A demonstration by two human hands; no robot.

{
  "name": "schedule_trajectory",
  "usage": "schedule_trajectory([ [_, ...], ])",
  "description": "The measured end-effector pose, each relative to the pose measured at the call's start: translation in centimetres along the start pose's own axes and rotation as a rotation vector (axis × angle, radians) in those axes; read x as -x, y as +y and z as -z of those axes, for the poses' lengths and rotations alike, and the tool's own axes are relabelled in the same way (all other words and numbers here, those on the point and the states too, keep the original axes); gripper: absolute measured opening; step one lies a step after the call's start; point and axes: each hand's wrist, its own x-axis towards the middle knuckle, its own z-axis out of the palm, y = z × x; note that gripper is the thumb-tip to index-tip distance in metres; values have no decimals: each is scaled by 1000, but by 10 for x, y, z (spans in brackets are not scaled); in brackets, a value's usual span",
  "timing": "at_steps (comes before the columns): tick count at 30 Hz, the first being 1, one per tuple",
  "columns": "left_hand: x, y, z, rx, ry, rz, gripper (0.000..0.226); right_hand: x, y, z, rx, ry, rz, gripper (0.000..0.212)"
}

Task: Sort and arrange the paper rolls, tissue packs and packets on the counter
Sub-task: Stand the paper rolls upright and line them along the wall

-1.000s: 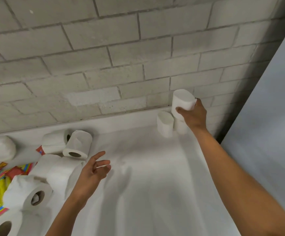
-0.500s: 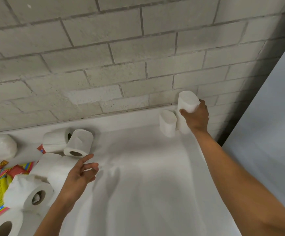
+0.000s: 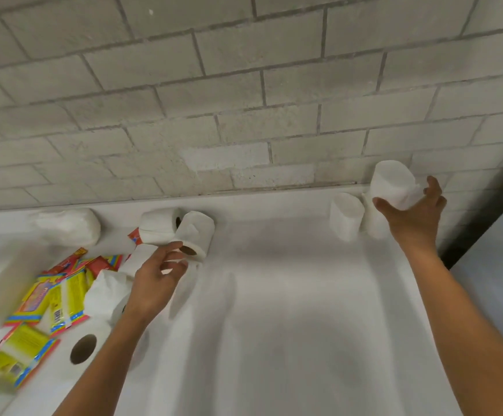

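Against the brick wall at the back right, a white paper roll (image 3: 394,187) sits on top of another roll (image 3: 374,228). A third roll (image 3: 345,217) stands upright just left of them. My right hand (image 3: 413,216) cups the top roll with fingers spread, the thumb touching its front. My left hand (image 3: 154,283) is open, its fingertips at a roll lying on its side (image 3: 196,231). One more roll (image 3: 156,226) lies behind that one. Yellow and red packets (image 3: 52,298) lie scattered at the left.
A white wrapped tissue pack (image 3: 68,226) lies by the wall at the left. Further rolls (image 3: 94,337) lie partly under my left forearm. The white counter (image 3: 274,325) meets a dark gap and a grey panel (image 3: 496,265) at the right.
My right hand set the roll on the stack and loosened its fingers. My left hand moved forward to the lying roll. The view shifted left.
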Motion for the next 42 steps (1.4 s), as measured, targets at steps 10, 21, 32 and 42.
schedule_trajectory([
  [10,-60,-40,58,-468,73,128,52,70,-22,-18,-40,-61,173,69],
  [21,-109,-78,62,-595,-131,350,71,149,-8,-68,-17,-441,195,48],
  [32,-129,-105,61,-378,-178,508,104,176,9,-81,5,-533,92,48],
  [42,-102,-87,79,-438,45,293,92,185,-3,-88,-57,-603,36,45],
])
